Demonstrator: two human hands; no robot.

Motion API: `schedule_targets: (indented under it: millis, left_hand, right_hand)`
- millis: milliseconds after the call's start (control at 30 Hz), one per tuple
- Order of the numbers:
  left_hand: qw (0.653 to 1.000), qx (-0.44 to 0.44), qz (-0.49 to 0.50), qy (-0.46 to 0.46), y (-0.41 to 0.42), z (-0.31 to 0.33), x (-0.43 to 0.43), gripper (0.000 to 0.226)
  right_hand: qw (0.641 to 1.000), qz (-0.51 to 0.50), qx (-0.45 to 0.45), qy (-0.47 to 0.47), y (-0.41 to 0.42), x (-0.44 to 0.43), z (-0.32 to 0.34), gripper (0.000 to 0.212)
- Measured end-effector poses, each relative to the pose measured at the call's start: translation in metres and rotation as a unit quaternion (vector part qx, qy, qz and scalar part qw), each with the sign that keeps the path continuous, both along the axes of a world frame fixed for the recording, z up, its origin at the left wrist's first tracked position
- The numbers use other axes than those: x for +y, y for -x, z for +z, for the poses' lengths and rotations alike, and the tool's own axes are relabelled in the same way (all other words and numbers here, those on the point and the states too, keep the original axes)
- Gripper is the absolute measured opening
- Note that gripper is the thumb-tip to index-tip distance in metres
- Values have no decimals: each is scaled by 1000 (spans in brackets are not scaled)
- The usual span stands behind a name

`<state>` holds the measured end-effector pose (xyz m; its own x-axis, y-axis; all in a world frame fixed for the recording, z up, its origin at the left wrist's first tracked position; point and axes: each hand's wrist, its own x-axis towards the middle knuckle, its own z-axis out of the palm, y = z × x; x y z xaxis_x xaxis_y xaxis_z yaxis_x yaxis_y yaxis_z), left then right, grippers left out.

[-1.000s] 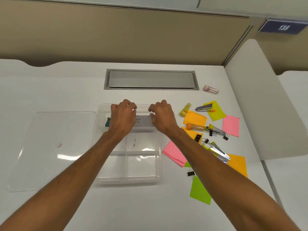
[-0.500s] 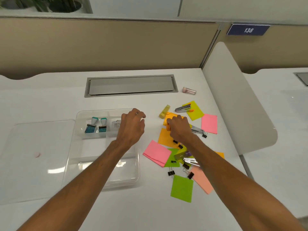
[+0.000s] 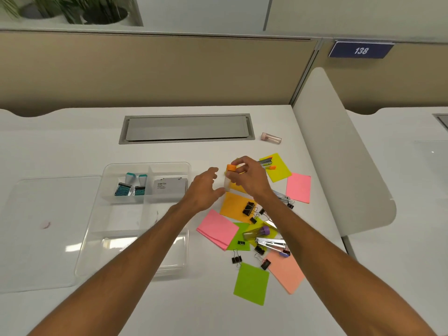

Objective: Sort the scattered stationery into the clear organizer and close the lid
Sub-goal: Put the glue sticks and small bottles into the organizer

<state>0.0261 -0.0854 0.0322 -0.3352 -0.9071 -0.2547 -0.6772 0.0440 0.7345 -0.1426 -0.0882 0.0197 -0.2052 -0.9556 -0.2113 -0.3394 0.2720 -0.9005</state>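
My right hand (image 3: 247, 177) holds a small clear tube with an orange cap (image 3: 229, 174) above the orange sticky notes (image 3: 234, 206). My left hand (image 3: 204, 191) hovers just left of the tube with fingers spread, holding nothing. The clear organizer (image 3: 116, 238) sits to the left, with two teal stamps (image 3: 132, 187) and a grey staple box (image 3: 169, 186) in its far compartments. Its lid (image 3: 41, 229) lies flat on the desk at the left. Coloured notes, black binder clips (image 3: 248, 209), staplers (image 3: 270, 243) and a purple-capped tube (image 3: 257, 232) lie scattered at the right.
A pink tube (image 3: 271, 137) lies near the metal cable hatch (image 3: 186, 128) at the back. A white divider panel (image 3: 339, 151) bounds the desk on the right. A beige partition stands behind.
Both hands left the staple box in the organizer. My right hand went to the pile, picked up the orange-capped tube and lifted it; my left hand followed to the right.
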Motion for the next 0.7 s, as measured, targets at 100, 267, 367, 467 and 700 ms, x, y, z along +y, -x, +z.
schedule_targets:
  millis: [100, 267, 367, 467, 700]
  left_hand:
    - [1000, -4, 7, 22, 8, 0, -6, 59]
    - [998, 24, 45, 24, 13, -1, -16, 40]
    - [995, 15, 87, 36, 12, -3, -25, 35]
    - [991, 12, 127, 40, 8, -7, -34, 33]
    - [982, 44, 178, 35, -6, -12, -44, 30]
  right_hand:
    - [994, -5, -107, -6, 0, -3, 7, 35]
    - [990, 8, -141, -16, 0, -15, 11, 38]
    - [989, 13, -145, -28, 2, -25, 11, 34]
    - [997, -66, -21, -46, 0, -37, 3, 40]
    - [972, -72, 210, -74, -11, -56, -27, 59]
